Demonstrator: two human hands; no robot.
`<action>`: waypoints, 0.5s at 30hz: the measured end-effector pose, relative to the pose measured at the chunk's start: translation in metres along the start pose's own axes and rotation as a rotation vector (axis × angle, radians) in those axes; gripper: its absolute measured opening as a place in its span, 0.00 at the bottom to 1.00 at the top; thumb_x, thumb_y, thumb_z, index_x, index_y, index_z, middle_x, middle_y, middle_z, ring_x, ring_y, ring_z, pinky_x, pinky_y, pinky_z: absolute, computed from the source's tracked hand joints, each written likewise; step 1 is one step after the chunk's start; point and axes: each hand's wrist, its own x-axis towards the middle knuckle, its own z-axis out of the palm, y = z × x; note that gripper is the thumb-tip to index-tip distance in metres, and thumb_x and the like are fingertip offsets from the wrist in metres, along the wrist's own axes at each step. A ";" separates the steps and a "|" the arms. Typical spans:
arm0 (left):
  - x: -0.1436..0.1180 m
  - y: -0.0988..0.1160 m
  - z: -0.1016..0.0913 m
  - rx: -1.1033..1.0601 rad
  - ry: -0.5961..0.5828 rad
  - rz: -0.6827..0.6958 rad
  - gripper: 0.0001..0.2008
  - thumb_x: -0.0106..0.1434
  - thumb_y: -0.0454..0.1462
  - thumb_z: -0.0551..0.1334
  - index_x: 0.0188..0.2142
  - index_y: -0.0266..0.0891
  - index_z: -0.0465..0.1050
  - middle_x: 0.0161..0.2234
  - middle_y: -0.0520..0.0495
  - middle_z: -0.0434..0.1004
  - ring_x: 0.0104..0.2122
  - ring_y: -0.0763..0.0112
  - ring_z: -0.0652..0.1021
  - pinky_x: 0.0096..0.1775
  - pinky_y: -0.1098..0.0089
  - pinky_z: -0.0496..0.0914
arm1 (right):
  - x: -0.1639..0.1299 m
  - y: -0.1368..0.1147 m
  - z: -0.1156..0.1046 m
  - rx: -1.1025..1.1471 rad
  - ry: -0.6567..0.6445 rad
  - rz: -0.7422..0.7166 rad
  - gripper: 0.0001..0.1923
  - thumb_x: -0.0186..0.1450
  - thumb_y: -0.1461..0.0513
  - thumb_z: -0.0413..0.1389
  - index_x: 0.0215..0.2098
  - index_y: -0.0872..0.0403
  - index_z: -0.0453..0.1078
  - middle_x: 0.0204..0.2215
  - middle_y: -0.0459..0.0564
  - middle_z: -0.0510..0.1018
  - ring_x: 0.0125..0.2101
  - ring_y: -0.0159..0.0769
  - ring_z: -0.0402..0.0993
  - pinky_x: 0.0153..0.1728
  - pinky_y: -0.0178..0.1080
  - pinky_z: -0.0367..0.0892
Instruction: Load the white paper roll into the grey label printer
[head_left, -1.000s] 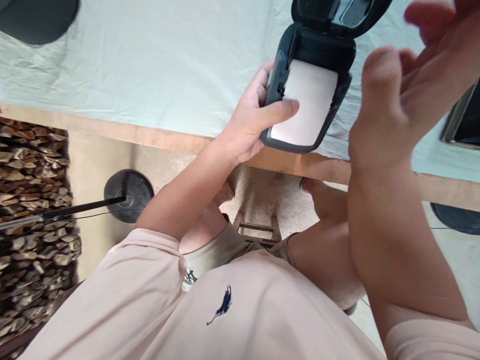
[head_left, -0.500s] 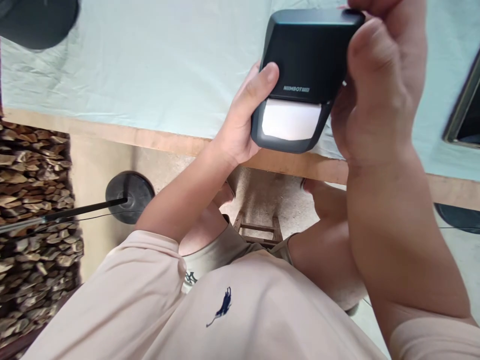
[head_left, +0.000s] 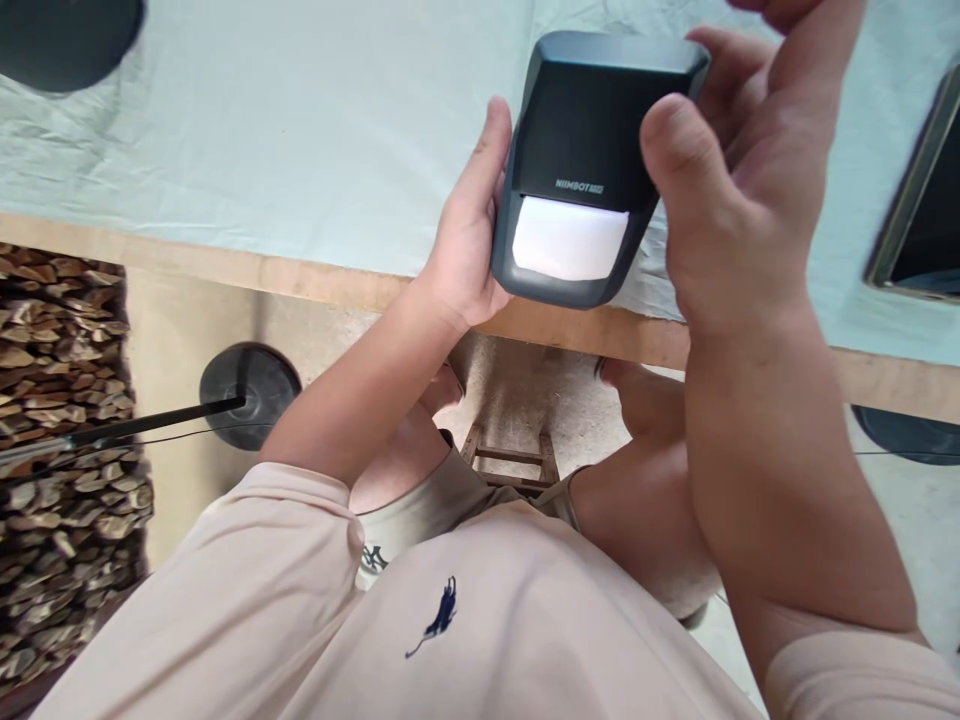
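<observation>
Left hand (head_left: 469, 240) grip clenched round dark grey plastic label printer (head_left: 589, 160); right hand (head_left: 720, 190) thumb pressing its lid, grasping too.

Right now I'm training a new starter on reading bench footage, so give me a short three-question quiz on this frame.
1. True or false: the lid of the label printer is shut.
2. Which hand cups the printer's left side: A) the left hand, B) the right hand, C) neither?
3. Fill in: the white label paper shows at the printer's end ____ the person.

Key
1. True: the dark lid lies flat, with the brand lettering facing up.
2. A: its thumb lies along the left edge, while the right hand's thumb rests on the lid's right side.
3. Nearest: the paper shows below the lid, above the table edge.
</observation>
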 end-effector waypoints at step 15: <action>0.003 -0.003 0.004 0.075 -0.213 0.094 0.16 0.63 0.46 0.52 0.31 0.37 0.71 0.31 0.49 0.76 0.52 0.61 0.74 0.50 0.63 0.74 | -0.007 -0.016 -0.008 -0.194 0.111 -0.096 0.32 0.53 0.48 0.57 0.50 0.58 0.61 0.44 0.49 0.64 0.36 0.23 0.65 0.31 0.30 0.60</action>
